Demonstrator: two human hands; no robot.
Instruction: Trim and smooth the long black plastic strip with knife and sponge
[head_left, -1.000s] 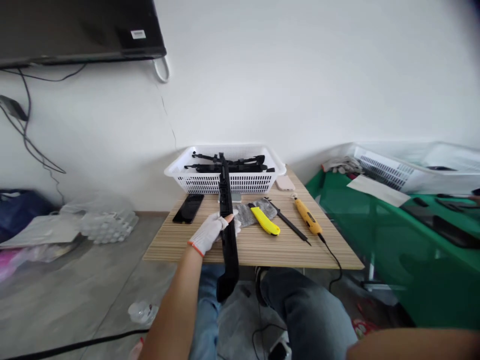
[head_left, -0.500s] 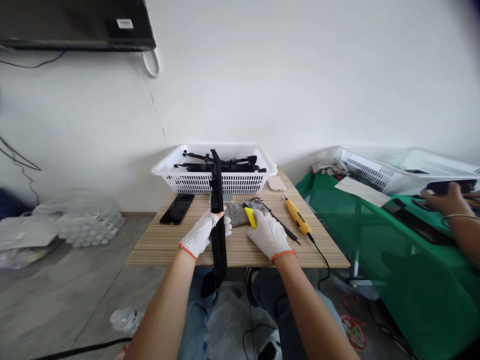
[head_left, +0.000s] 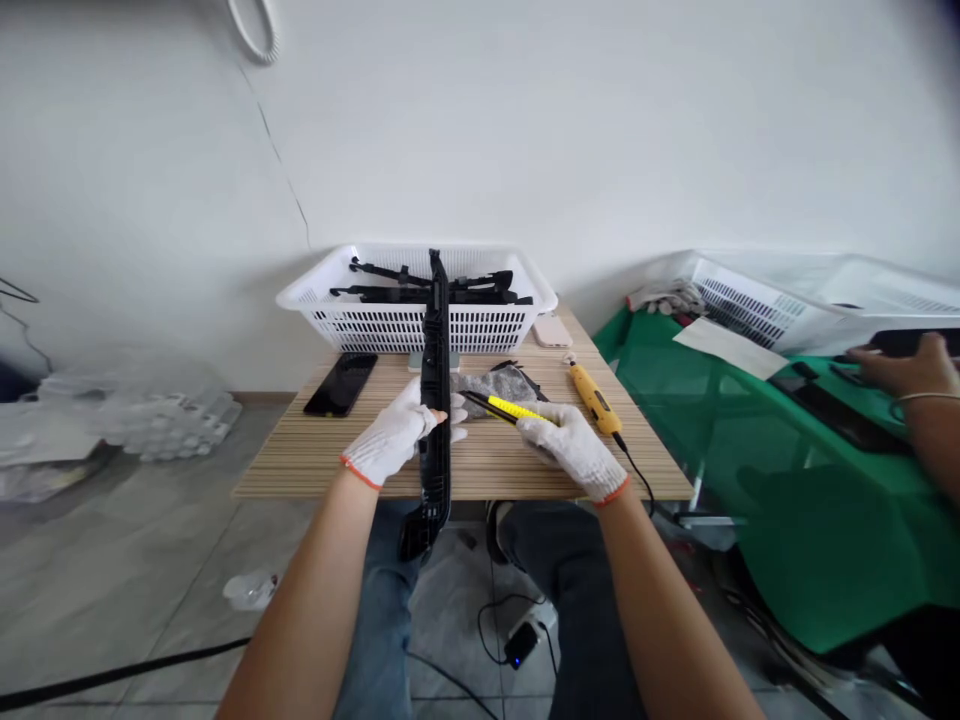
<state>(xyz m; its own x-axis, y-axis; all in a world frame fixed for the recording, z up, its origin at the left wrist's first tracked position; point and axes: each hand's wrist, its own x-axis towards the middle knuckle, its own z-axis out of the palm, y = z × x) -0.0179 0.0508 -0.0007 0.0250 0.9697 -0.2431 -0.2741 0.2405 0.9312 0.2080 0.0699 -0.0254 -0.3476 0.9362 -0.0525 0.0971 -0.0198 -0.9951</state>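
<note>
My left hand (head_left: 394, 437), in a white glove with an orange cuff, is closed around a long black plastic strip (head_left: 435, 350). The strip stands lengthwise in front of me, its near end hanging past the table's front edge. In my gloved right hand (head_left: 576, 447) is a yellow and black utility knife (head_left: 515, 408). Its dark tip points left and lies just short of the strip; I cannot tell if they touch. Behind the knife a grey cloth (head_left: 510, 382) rests on the wooden table (head_left: 300, 470), with dark thin pieces at its far side.
A white basket (head_left: 375, 325) holding several black strips stands at the back. A black phone (head_left: 341, 385) lies left, a yellow corded tool (head_left: 595, 398) right, and a pale phone (head_left: 551, 330) behind it. At the green-covered table (head_left: 675, 400), a co-worker's hand (head_left: 911, 370) holds something dark.
The knife has turned from a steep angle to pointing left, its tip now close to the strip. My right hand has shifted right. The view has tilted down.
</note>
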